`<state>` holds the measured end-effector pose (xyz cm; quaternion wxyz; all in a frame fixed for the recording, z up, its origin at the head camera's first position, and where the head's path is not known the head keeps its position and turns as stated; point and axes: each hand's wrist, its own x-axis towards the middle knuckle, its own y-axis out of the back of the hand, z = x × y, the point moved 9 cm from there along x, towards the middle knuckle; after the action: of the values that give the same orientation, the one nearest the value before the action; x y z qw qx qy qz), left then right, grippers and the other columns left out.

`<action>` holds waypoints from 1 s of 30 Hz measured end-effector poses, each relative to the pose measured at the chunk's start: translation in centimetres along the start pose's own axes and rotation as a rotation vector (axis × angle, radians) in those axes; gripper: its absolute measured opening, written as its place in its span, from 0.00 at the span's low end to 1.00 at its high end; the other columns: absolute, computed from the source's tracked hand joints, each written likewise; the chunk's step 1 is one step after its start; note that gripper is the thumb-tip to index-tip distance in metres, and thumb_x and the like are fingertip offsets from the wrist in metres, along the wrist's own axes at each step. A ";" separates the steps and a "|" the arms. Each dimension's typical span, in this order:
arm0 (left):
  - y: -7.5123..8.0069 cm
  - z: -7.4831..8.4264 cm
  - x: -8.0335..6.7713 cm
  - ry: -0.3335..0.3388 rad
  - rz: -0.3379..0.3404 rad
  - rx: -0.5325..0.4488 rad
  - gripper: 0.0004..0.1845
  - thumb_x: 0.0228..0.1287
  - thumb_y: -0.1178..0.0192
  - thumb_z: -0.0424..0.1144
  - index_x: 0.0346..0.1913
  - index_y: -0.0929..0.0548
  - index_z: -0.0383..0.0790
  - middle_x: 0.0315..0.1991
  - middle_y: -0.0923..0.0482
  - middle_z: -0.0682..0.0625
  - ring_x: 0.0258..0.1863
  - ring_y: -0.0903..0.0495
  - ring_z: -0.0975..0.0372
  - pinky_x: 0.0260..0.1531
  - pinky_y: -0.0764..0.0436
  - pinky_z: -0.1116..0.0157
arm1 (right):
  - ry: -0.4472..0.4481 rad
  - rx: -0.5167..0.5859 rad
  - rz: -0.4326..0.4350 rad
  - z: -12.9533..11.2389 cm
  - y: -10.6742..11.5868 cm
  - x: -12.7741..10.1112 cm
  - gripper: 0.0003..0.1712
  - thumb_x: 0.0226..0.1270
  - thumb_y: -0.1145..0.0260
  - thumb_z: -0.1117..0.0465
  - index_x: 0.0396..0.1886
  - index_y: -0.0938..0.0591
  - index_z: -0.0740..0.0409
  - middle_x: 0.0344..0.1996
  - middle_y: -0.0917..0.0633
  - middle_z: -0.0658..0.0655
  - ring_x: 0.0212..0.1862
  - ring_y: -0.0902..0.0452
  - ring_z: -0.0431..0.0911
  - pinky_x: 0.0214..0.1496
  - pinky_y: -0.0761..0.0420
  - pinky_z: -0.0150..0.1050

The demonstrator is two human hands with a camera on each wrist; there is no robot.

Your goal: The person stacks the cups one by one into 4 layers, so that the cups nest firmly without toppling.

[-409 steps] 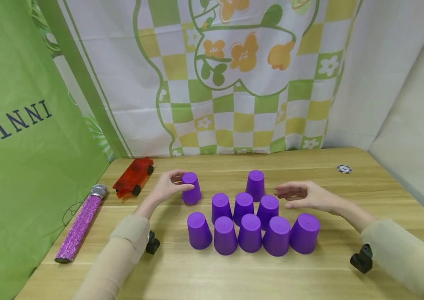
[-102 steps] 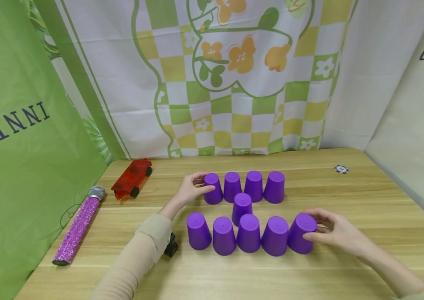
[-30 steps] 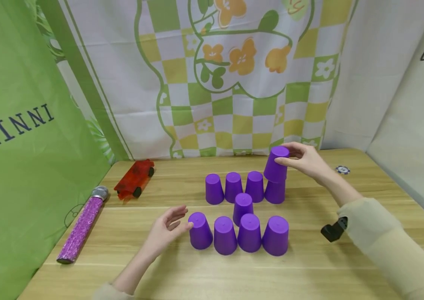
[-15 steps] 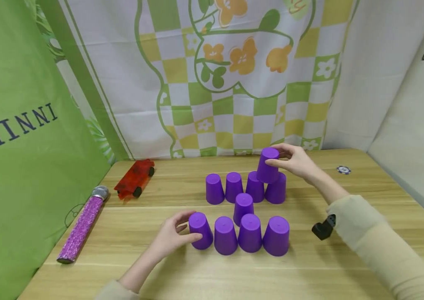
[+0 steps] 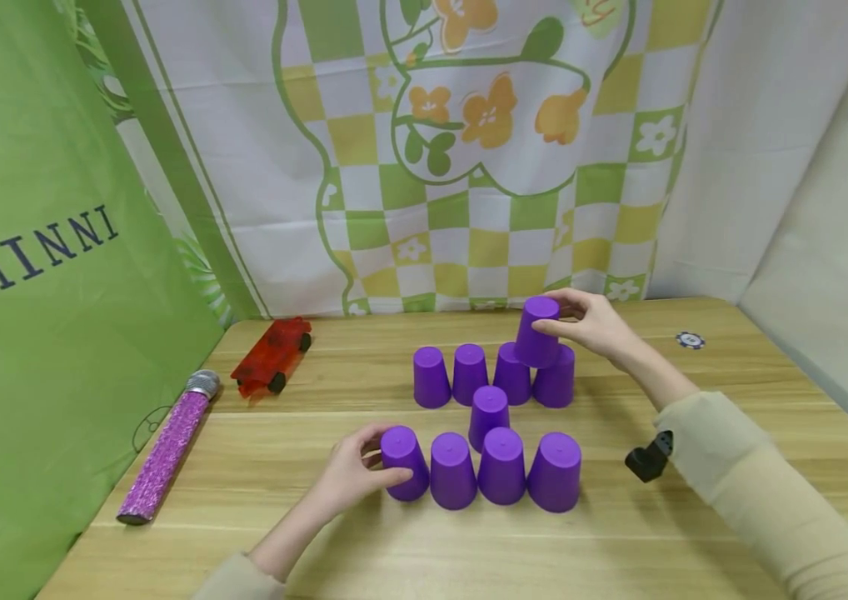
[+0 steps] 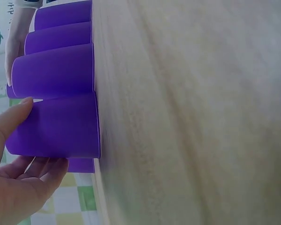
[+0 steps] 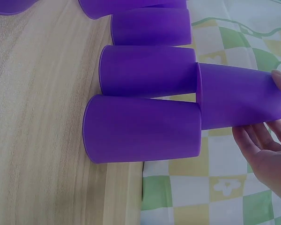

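Upside-down purple plastic cups stand on the table in a back row [image 5: 431, 379] and a front row [image 5: 453, 473], with a single cup [image 5: 489, 417] between. My right hand [image 5: 596, 325] holds another upside-down cup [image 5: 536, 333] by its upper part. In the right wrist view, this held cup [image 7: 241, 96] straddles the bases of the two rightmost back cups [image 7: 145, 131], touching them. At the front row's left end, my left hand [image 5: 356, 471] grips a cup [image 5: 403, 458] between thumb and fingers. The left wrist view shows that cup [image 6: 56, 129] still upright on its rim on the tabletop.
A red toy car [image 5: 271, 357] and a pink glitter microphone [image 5: 172, 446] lie on the left of the wooden table [image 5: 424, 550]. A poker chip [image 5: 690, 340] lies at the back right. A patterned curtain [image 5: 469, 208] hangs behind the table.
Several cups now form the back row. My right hand has carried the front row's right-end cup onto the two rightmost back cups. My left hand has moved to the leftmost front cup, gripping it.
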<state>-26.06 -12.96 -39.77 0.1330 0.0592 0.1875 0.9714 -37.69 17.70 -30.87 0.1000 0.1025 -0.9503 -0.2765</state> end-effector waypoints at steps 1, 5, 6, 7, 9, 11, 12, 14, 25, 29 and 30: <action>0.0 0.0 -0.1 -0.001 -0.003 -0.002 0.30 0.48 0.28 0.32 0.56 0.26 0.29 0.50 0.22 0.35 0.52 0.22 0.48 0.57 0.22 0.56 | -0.001 0.001 0.000 0.0 0.0 0.0 0.35 0.62 0.34 0.49 0.64 0.31 0.62 0.54 0.22 0.65 0.56 0.25 0.53 0.57 0.23 0.45; 0.4 0.1 -0.3 -0.012 0.001 -0.010 0.29 0.49 0.29 0.34 0.56 0.25 0.30 0.49 0.21 0.36 0.51 0.22 0.49 0.56 0.22 0.57 | -0.002 0.009 0.001 -0.1 0.0 -0.1 0.35 0.62 0.34 0.50 0.64 0.31 0.62 0.54 0.22 0.65 0.57 0.26 0.55 0.58 0.23 0.46; 0.5 0.2 -0.4 -0.016 0.006 -0.011 0.29 0.49 0.29 0.34 0.56 0.25 0.30 0.49 0.21 0.36 0.51 0.21 0.50 0.56 0.21 0.58 | -0.001 0.010 0.000 -0.1 0.0 -0.1 0.35 0.62 0.34 0.50 0.64 0.31 0.62 0.55 0.22 0.65 0.57 0.26 0.55 0.58 0.23 0.46; 0.7 0.1 -0.4 -0.013 0.013 -0.014 0.29 0.49 0.29 0.35 0.56 0.25 0.30 0.49 0.21 0.37 0.51 0.21 0.51 0.55 0.21 0.59 | -0.001 0.013 -0.001 -0.1 0.0 -0.1 0.35 0.62 0.34 0.50 0.64 0.31 0.62 0.55 0.22 0.65 0.57 0.26 0.55 0.58 0.23 0.46; 1.1 0.0 -0.5 -0.008 0.033 -0.015 0.29 0.50 0.29 0.35 0.55 0.25 0.31 0.49 0.20 0.37 0.51 0.21 0.52 0.55 0.21 0.60 | -0.003 0.019 0.000 -0.1 0.1 -0.2 0.35 0.62 0.34 0.49 0.64 0.31 0.61 0.56 0.23 0.65 0.57 0.26 0.55 0.59 0.24 0.47; 1.7 0.1 -0.6 -0.002 0.060 -0.021 0.29 0.49 0.29 0.35 0.56 0.25 0.32 0.49 0.20 0.38 0.51 0.21 0.52 0.55 0.21 0.60 | -0.005 0.025 0.002 0.1 0.2 -0.3 0.36 0.62 0.34 0.49 0.64 0.32 0.61 0.57 0.23 0.65 0.58 0.27 0.56 0.61 0.25 0.49; 2.0 0.2 -0.6 -0.001 0.073 -0.020 0.29 0.50 0.29 0.35 0.56 0.24 0.32 0.49 0.20 0.38 0.51 0.21 0.52 0.55 0.21 0.60 | -0.005 0.029 0.004 0.1 0.3 -0.4 0.36 0.62 0.34 0.49 0.65 0.32 0.61 0.57 0.23 0.65 0.59 0.27 0.56 0.61 0.25 0.49; 2.6 0.4 -0.7 0.004 0.104 -0.022 0.28 0.50 0.29 0.34 0.56 0.24 0.33 0.48 0.19 0.39 0.51 0.21 0.53 0.55 0.21 0.60 | -0.008 0.037 0.009 0.3 0.6 -0.5 0.36 0.62 0.34 0.48 0.65 0.32 0.60 0.58 0.24 0.65 0.59 0.28 0.56 0.62 0.26 0.50; 5.1 1.9 -0.5 -0.034 0.200 -0.025 0.27 0.50 0.30 0.33 0.56 0.22 0.35 0.49 0.19 0.40 0.51 0.21 0.53 0.55 0.20 0.60 | 0.006 0.065 0.030 1.0 2.8 -2.4 0.34 0.65 0.36 0.50 0.66 0.33 0.61 0.59 0.24 0.58 0.47 0.27 0.25 0.50 0.25 0.20; 5.8 2.8 -0.4 -0.063 0.215 -0.023 0.26 0.49 0.29 0.33 0.55 0.21 0.37 0.49 0.19 0.41 0.50 0.20 0.57 0.54 0.20 0.61 | 0.018 0.102 0.039 1.3 3.6 -3.3 0.32 0.65 0.37 0.52 0.64 0.32 0.61 0.50 0.21 0.39 0.47 0.25 0.24 0.49 0.25 0.19; 5.9 3.0 -0.3 -0.071 0.216 -0.022 0.26 0.49 0.29 0.33 0.55 0.21 0.37 0.48 0.18 0.41 0.49 0.20 0.58 0.53 0.20 0.61 | 0.020 0.105 0.042 1.4 3.7 -3.5 0.31 0.65 0.37 0.52 0.64 0.32 0.61 0.47 0.22 0.35 0.47 0.25 0.24 0.49 0.25 0.19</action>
<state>-26.69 -17.25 -34.73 0.0345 0.1118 0.1647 0.9794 -35.17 22.36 -30.44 0.1096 0.0904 -0.9644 -0.2231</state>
